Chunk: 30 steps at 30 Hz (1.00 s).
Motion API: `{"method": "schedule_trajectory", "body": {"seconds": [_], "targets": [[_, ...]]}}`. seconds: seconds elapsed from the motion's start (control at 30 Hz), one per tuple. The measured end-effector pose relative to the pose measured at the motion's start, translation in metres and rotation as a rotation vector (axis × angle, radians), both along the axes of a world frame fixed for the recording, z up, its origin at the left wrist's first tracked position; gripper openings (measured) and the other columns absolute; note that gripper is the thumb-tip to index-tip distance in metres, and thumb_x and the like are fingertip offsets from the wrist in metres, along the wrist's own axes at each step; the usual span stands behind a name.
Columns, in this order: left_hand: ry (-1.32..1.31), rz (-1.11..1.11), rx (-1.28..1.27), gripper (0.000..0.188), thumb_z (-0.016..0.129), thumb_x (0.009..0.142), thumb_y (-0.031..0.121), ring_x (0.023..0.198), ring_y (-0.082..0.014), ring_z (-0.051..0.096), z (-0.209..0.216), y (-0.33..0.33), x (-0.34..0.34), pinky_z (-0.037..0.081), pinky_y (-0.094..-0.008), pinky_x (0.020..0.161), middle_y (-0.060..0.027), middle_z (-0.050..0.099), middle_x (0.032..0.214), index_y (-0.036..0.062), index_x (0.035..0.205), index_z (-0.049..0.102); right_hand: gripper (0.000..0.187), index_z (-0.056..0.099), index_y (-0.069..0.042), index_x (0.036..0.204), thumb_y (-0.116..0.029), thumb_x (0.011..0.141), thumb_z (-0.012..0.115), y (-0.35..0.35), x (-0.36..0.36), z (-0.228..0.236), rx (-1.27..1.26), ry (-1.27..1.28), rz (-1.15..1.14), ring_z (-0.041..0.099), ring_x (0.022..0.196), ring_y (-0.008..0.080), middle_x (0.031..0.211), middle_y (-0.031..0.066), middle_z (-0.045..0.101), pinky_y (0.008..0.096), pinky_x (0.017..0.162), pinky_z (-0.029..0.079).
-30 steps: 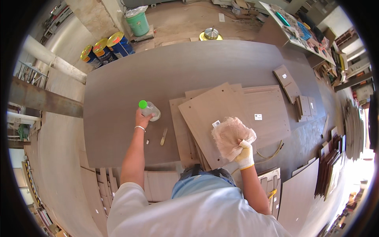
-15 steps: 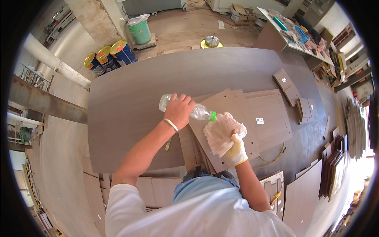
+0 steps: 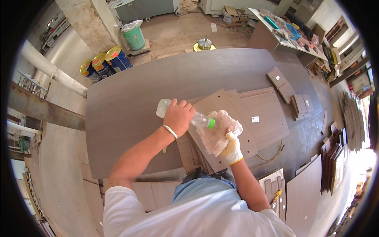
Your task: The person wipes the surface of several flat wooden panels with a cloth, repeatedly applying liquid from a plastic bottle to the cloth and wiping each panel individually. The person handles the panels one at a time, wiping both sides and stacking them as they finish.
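My bare left hand point(image 3: 180, 117), with a pale bangle at the wrist, is wrapped round a clear plastic bottle point(image 3: 199, 120). The bottle lies tilted, its green cap toward the right and lower than its base. Right under the cap is a pale pinkish cloth point(image 3: 215, 136), pinched in my right hand point(image 3: 232, 148), which wears a cream knit glove with yellow trim. Some fingertips of that hand show bare above the glove. Below the cloth lie several brown drilled panels point(image 3: 241, 114), loosely stacked. They rest on a large dark grey-brown board point(image 3: 130, 106).
Smaller brown panels point(image 3: 279, 83) lie at the board's right end. Blue drums with yellow lids point(image 3: 117, 59) and a green bucket point(image 3: 134, 38) stand beyond its far left edge. A cluttered workbench point(image 3: 262, 37) is at the far right. Panels point(image 3: 304, 189) lean nearby on the right.
The whole view has shifted slightly. My hands stay close together, with the bottle's cap still over the cloth; bottle and cloth remain held.
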<state>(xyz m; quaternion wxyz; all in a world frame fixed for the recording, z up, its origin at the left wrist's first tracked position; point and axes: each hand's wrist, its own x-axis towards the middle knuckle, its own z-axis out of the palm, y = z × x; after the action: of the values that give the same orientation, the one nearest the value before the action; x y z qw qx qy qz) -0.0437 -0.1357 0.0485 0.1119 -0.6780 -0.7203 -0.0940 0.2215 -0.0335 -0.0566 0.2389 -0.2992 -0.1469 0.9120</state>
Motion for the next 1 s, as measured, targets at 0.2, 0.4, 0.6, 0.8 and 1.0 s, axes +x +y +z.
{"method": "schedule_trajectory", "body": {"seconds": [0.2, 0.4, 0.6, 0.8, 1.0], "targets": [[0.019, 0.133, 0.063, 0.022, 0.072, 0.069, 0.000, 0.098, -0.0268, 0.061, -0.003, -0.023, -0.031, 0.045, -0.0471, 0.098, -0.0025, 0.064, 0.089, 0.0108, 0.086, 0.064, 0.072, 0.040, -0.008, 0.161, -0.032, 0.101, 0.071, -0.001, -0.011, 0.008, -0.023, 0.114, 0.134, 0.054, 0.142, 0.0429, 0.155, 0.0189, 0.055, 0.0601, 0.122, 0.043], [0.005, 0.155, 0.035, 0.028, 0.075, 0.072, 0.003, 0.109, -0.0287, 0.062, -0.022, -0.050, -0.026, 0.044, -0.0513, 0.107, -0.0050, 0.067, 0.103, 0.0107, 0.098, 0.068, 0.086, 0.035, -0.008, 0.164, -0.046, 0.099, 0.075, -0.018, -0.039, 0.011, -0.146, 0.222, 0.152, 0.049, 0.146, 0.0443, 0.161, 0.0206, 0.050, 0.0616, 0.124, 0.039], [-0.340, 0.502, 0.190, 0.051, 0.087, 0.065, 0.006, 0.122, -0.0347, 0.062, -0.120, -0.088, -0.039, 0.044, -0.0541, 0.112, -0.0090, 0.070, 0.120, 0.0114, 0.113, 0.071, 0.083, 0.038, -0.009, 0.164, -0.051, 0.101, 0.071, -0.036, -0.027, 0.011, -0.212, 0.147, 0.153, 0.049, 0.147, 0.0436, 0.162, 0.0181, 0.049, 0.0621, 0.124, 0.037], [-1.082, 1.023, 0.572, 0.058, 0.091, 0.077, 0.006, 0.121, -0.0352, 0.066, -0.261, -0.140, -0.094, 0.051, -0.0461, 0.107, -0.0154, 0.068, 0.132, 0.0044, 0.129, 0.066, 0.071, 0.037, -0.005, 0.162, -0.047, 0.109, 0.054, 0.008, 0.064, 0.014, 0.021, -0.158, -0.075, 0.054, 0.141, 0.0402, 0.157, 0.0199, 0.052, 0.0555, 0.120, 0.047], [-1.039, 1.146, 0.477, 0.072, 0.086, 0.086, 0.011, 0.133, -0.0328, 0.062, -0.260, -0.149, -0.066, 0.050, -0.0453, 0.111, -0.0207, 0.059, 0.148, -0.0020, 0.148, 0.052, 0.058, 0.046, -0.006, 0.160, -0.015, 0.103, 0.054, 0.098, 0.186, 0.001, 0.402, -0.916, -0.471, 0.067, 0.120, 0.0294, 0.137, 0.0147, 0.063, 0.0440, 0.103, 0.056]]}}
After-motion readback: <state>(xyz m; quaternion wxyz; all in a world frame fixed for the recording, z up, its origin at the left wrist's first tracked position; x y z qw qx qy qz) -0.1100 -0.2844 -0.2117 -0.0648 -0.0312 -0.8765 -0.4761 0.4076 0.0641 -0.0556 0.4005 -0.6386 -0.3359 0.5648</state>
